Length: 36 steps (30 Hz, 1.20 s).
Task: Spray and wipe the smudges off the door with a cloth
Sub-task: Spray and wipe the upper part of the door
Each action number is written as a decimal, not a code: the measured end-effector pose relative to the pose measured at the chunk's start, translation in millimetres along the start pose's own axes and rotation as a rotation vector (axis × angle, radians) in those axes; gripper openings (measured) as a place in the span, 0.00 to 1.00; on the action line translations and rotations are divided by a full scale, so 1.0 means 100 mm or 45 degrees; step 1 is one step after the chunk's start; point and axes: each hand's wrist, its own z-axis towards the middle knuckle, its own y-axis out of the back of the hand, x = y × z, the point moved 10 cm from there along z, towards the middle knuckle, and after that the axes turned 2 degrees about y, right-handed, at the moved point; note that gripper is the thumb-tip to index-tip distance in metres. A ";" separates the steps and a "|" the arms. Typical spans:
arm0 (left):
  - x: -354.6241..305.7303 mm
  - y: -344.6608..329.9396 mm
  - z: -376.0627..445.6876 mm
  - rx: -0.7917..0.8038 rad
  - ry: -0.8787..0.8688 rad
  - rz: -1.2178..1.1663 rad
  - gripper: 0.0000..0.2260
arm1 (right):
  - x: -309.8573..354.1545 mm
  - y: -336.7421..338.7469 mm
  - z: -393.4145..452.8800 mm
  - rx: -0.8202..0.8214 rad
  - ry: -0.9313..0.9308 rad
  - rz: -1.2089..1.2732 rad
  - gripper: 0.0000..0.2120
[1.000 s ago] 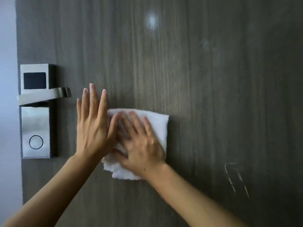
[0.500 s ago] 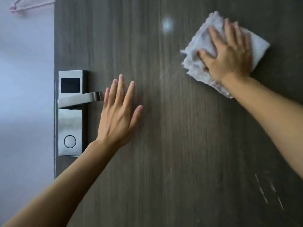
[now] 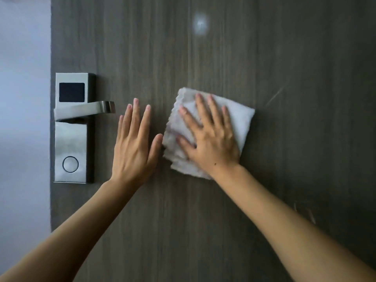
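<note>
White folded cloth (image 3: 240, 121) lies flat against the dark wood-grain door (image 3: 223, 220), mid-panel. My right hand (image 3: 211, 139) presses it there, fingers straight and spread apart. My left hand (image 3: 134, 145) rests flat on the door just beside the cloth, fingers straight and close together. Steel lever handle (image 3: 85, 110) and electronic lock plate (image 3: 71, 139) sit left; faint streaks (image 3: 274, 96) mark the door at right

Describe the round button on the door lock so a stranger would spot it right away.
On the dark wood-grain door, look to its left edge for the tall brushed-steel lock plate. Below the steel lever handle is the round ringed button, unlike the black square panel above.
</note>
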 end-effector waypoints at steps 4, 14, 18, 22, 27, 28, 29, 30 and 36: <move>-0.34 -0.11 -0.09 -0.021 -0.070 -0.024 0.27 | 0.48 -0.11 -0.91 0.118 0.263 -0.014 0.31; -1.10 -0.39 0.02 0.015 -0.328 0.097 0.26 | -0.31 -0.01 -0.87 0.119 0.604 -0.138 0.32; -1.15 -0.36 -0.05 0.039 -0.348 0.086 0.27 | -1.39 0.28 -0.15 0.050 0.054 -0.095 0.31; -1.08 -0.25 -0.18 0.060 -0.416 0.111 0.26 | -2.18 0.44 0.02 0.049 -0.503 -0.150 0.32; -0.84 -0.16 -0.33 0.066 -0.391 0.090 0.26 | -2.11 0.43 -0.07 -0.001 -0.598 -0.150 0.32; -0.80 -0.17 -0.35 0.074 -0.383 0.090 0.26 | -2.04 0.41 -0.11 -0.009 -0.610 -0.148 0.32; -0.75 -0.19 -0.37 0.086 -0.369 0.088 0.26 | -1.97 0.40 -0.15 -0.010 -0.616 -0.147 0.32; -0.71 -0.21 -0.38 0.098 -0.350 0.082 0.26 | -1.87 0.37 -0.18 -0.004 -0.610 -0.148 0.32; -0.66 -0.25 -0.47 0.102 -0.312 0.023 0.26 | -1.06 0.20 -0.48 -0.026 -0.414 -0.112 0.31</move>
